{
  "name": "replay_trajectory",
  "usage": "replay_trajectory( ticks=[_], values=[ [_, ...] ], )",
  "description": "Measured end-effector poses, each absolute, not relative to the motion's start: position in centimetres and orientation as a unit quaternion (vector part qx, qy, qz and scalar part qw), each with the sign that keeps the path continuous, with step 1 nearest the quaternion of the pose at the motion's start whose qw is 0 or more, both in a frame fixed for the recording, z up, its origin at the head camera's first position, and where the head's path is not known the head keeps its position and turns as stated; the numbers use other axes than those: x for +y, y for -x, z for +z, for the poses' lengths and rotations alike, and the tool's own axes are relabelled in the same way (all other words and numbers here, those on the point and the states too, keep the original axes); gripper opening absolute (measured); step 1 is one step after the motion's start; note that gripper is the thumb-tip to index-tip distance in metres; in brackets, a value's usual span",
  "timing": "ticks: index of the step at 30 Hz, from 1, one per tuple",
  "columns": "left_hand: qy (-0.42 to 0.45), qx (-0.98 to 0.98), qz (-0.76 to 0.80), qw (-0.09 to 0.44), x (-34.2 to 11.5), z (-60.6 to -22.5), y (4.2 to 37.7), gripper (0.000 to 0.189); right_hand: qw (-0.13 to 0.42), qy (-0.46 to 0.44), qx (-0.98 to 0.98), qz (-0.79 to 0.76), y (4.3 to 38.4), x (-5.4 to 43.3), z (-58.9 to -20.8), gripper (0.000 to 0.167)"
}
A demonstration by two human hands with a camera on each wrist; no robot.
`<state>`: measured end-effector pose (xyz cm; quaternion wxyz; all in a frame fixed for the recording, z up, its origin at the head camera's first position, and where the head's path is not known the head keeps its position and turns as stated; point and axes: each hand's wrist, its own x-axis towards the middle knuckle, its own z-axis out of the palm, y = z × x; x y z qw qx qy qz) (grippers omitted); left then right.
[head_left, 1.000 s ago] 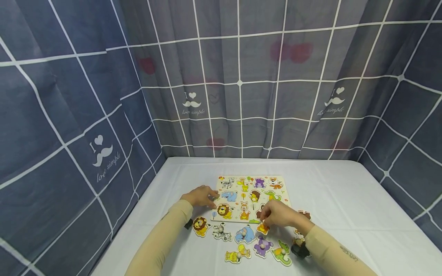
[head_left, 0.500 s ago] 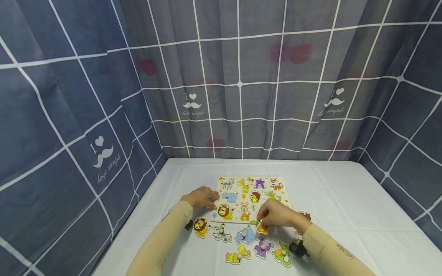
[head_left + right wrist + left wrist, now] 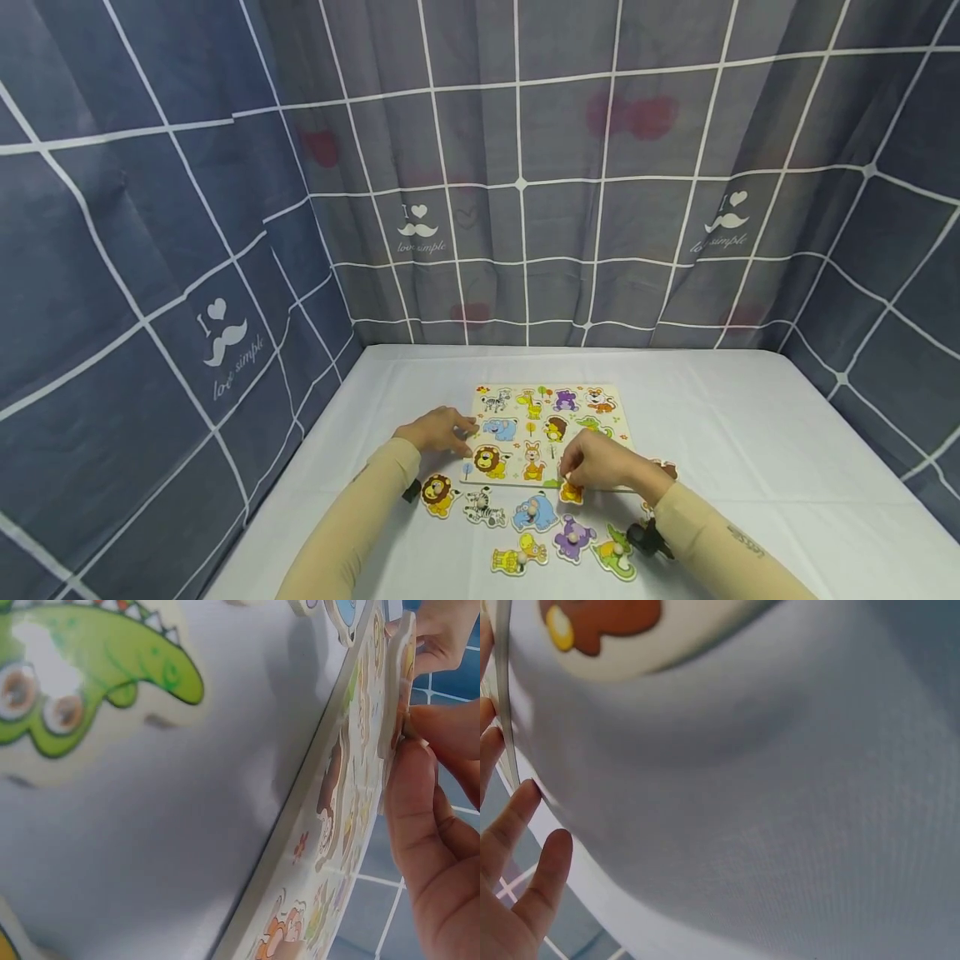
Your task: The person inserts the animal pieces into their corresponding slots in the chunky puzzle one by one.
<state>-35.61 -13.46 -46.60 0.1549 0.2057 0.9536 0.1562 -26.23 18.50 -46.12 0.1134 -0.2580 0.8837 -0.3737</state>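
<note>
A person's two hands work at a pale wooden animal board (image 3: 542, 442) lying flat on a white surface (image 3: 712, 417). The left hand (image 3: 438, 430) has its fingers extended, the grip wide, fingertips at the board's left edge. The right hand (image 3: 600, 462) has a narrow grip, thumb and finger pinching the knob of an orange animal piece (image 3: 572, 493) at the board's front edge; whether the piece touches the board cannot be told. In front of the board, left to right, lie a lion piece (image 3: 438, 497), zebra piece (image 3: 483, 508) and blue elephant piece (image 3: 535, 512); nearer the person are a yellow giraffe piece (image 3: 519, 557), purple animal piece (image 3: 573, 537) and green crocodile piece (image 3: 615, 552). Dark checked curtains (image 3: 480, 217) hang behind.
</note>
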Motion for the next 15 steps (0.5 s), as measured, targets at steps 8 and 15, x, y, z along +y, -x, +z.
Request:
replay_trajectory(
  ticks=[8, 15],
  values=[
    [-0.207, 0.953, 0.156, 0.155, -13.43, -46.5, 35.53, 0.052, 0.124, 0.249, 0.88, -0.384, 26.78, 18.31, -45.89, 0.015],
    [-0.197, 0.955, 0.163, 0.154, -13.49, -46.69, 35.52, 0.053, 0.122, 0.254, 0.879, -0.384, 27.06, 18.1, -45.87, 0.015]
  ],
)
